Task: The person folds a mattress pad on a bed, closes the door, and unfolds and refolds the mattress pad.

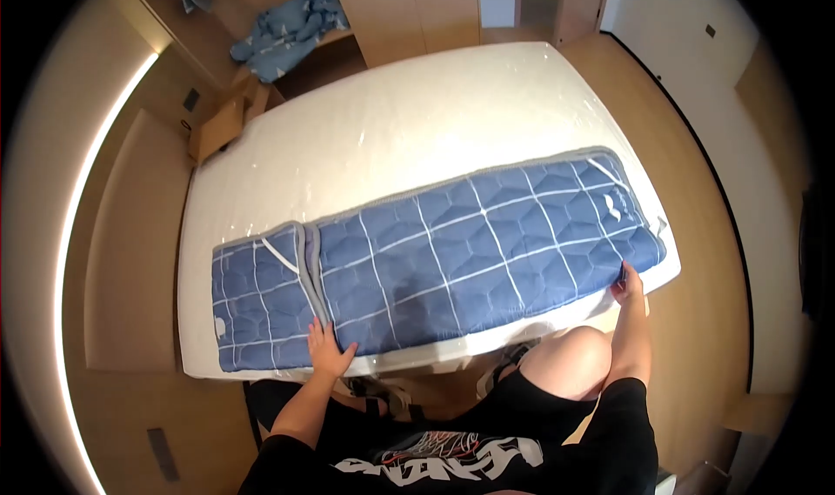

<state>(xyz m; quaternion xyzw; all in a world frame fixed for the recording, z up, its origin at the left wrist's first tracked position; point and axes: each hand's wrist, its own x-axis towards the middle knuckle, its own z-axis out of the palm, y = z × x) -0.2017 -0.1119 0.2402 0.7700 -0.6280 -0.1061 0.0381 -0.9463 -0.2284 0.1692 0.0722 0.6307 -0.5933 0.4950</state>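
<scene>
To the left of the mattress (348,156), a padded headboard (139,243) is seen, with a lit light strip (63,260) curving beyond it. A cardboard box (219,132) is placed at the far left corner of the mattress. Beyond its far side, crumpled blue bedding (291,30) is heaped, and a wooden cabinet (409,16) is seen to the right of that.

The blue quilted pad (452,251), crossed by white lines, is laid along the near side of the mattress, from its left end almost to its right. A shorter section is set off at the left by grey-bound edges, over which a white strap is stretched. Near the lower end of these edges, the left hand (330,351) is rested, open, with its fingers spread on the pad. Another white strap is seen at the far right corner of the pad. At its near right edge, the right hand (628,284) is held against the fabric, fingers partly bent; whether the edge is gripped cannot be told. Wooden floor (696,260) is visible right of the mattress.
</scene>
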